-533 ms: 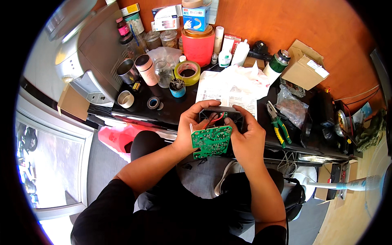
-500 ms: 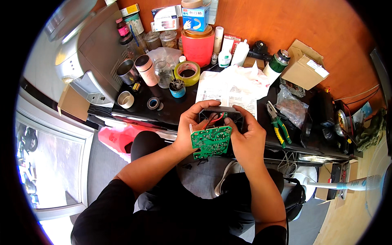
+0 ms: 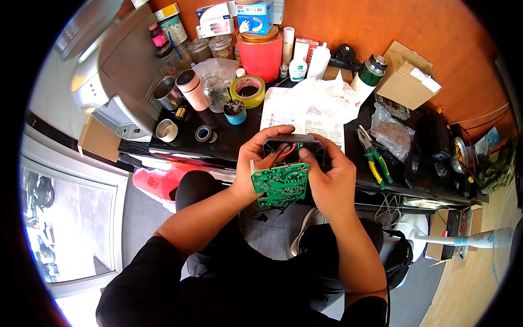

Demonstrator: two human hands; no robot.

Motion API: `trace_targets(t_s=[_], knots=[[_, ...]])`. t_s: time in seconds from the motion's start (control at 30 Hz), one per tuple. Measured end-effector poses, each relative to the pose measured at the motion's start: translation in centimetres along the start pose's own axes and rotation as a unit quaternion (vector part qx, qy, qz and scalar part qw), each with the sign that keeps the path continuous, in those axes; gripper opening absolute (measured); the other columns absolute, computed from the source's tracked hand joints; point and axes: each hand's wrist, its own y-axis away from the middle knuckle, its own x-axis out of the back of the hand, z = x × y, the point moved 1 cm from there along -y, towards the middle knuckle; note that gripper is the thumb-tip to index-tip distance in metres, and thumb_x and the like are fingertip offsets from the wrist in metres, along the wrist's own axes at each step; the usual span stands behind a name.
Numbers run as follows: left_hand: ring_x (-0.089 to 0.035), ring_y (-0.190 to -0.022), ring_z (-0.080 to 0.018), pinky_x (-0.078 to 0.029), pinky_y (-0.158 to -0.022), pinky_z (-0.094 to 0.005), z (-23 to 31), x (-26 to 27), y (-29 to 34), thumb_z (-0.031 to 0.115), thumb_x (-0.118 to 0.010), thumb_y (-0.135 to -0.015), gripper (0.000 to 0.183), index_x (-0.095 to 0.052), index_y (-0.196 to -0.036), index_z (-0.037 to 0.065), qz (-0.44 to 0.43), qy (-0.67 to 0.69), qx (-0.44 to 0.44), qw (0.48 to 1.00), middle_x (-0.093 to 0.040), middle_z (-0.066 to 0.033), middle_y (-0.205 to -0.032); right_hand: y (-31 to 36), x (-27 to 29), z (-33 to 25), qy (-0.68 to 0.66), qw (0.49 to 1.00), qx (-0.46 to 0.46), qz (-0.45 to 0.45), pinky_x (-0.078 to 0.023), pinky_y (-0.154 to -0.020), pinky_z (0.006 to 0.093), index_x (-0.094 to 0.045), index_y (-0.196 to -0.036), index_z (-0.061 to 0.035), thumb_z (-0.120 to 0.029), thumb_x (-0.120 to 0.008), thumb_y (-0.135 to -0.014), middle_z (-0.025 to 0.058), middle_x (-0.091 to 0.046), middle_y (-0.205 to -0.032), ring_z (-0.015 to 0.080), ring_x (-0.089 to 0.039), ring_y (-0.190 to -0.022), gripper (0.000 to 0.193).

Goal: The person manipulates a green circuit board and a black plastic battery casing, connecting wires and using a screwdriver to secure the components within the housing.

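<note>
Both hands grip a black plastic housing (image 3: 279, 140) in front of the dark tabletop's near edge. My left hand (image 3: 249, 166) is closed round its left side, fingers behind and thumb inside. On the right side, my right hand (image 3: 330, 177) is closed with its thumb pressed into the open housing. A green circuit board (image 3: 283, 183) hangs below the housing, its soldered face toward me and its left edge beside my left palm. Red and black wires (image 3: 284, 155) run between board and housing. What lies under my right thumb is hidden.
Pliers with yellow-green handles (image 3: 375, 161) lie right of my hands. Printed paper (image 3: 289, 119) is spread behind them. Yellow tape (image 3: 248, 91), a blue tin (image 3: 235, 113) and a pink cup (image 3: 193, 90) stand back left. A green flask (image 3: 370, 76) and a cardboard box (image 3: 408, 76) stand back right.
The circuit board has tilted slightly, and its wires show more plainly inside the housing. Both hands keep their hold on the housing. The whole view has shifted a little.
</note>
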Motion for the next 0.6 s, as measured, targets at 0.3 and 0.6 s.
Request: trace_targets(t_s=[0.3,0.6], knots=[[-0.063,-0.104,-0.0109,-0.052,-0.091,-0.0252,0.22,-0.15,0.25,-0.009,-0.067,-0.091,0.036,-0.066,-0.126,0.000,0.013,-0.042,-0.012,0.999,-0.069,-0.0076,-0.115,0.02,-0.26,0.00,-0.013,0.999,-0.031,0.001,-0.053,-0.074,0.0270,-0.068,-0.115,0.0049,-0.012,-0.079,-0.087,0.0112,-0.074,-0.090,0.0105,-0.065,-0.079,0.034],[-0.063,-0.101,-0.0104,-0.052,-0.091,-0.0257,0.87,-0.44,0.16,-0.010,-0.069,-0.089,0.033,-0.070,-0.120,0.001,0.017,-0.110,-0.056,0.992,-0.071,-0.0059,-0.111,0.56,-0.70,0.32,-0.129,0.991,-0.036,0.028,-0.051,-0.075,0.0238,-0.068,-0.116,0.0042,-0.006,-0.078,-0.088,0.0062,-0.072,-0.093,0.0081,-0.062,-0.082,0.031]])
